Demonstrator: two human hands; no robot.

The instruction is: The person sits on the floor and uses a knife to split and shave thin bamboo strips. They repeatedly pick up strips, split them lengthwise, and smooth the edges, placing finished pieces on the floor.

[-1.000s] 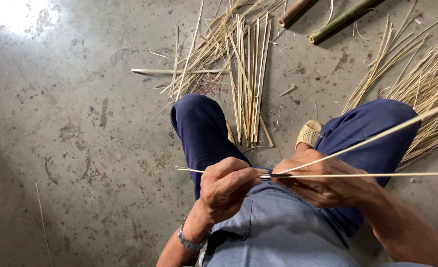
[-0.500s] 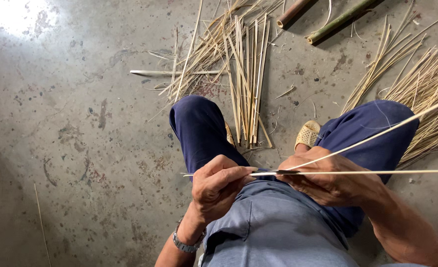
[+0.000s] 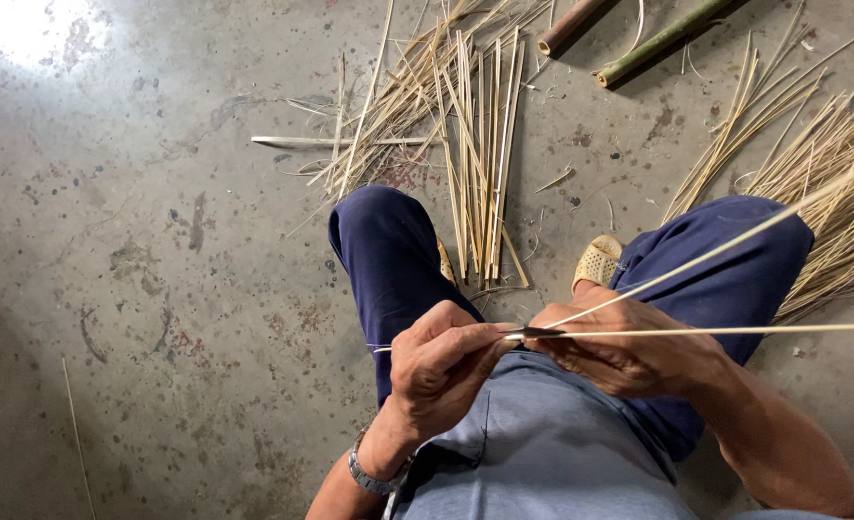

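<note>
Hands, left hand and right hand, pinch a splitting bamboo strip between them.

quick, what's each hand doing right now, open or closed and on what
Left hand: closed, pinching the thin bamboo strip.
Right hand: closed around the same strip and a small dark blade where the strip splits in two.

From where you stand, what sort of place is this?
Probably a simple bamboo craft workshop. Split bamboo strips lie on a bare concrete floor, whole bamboo poles lie beyond them, and the left hand and right hand hold a thin strip.
</note>
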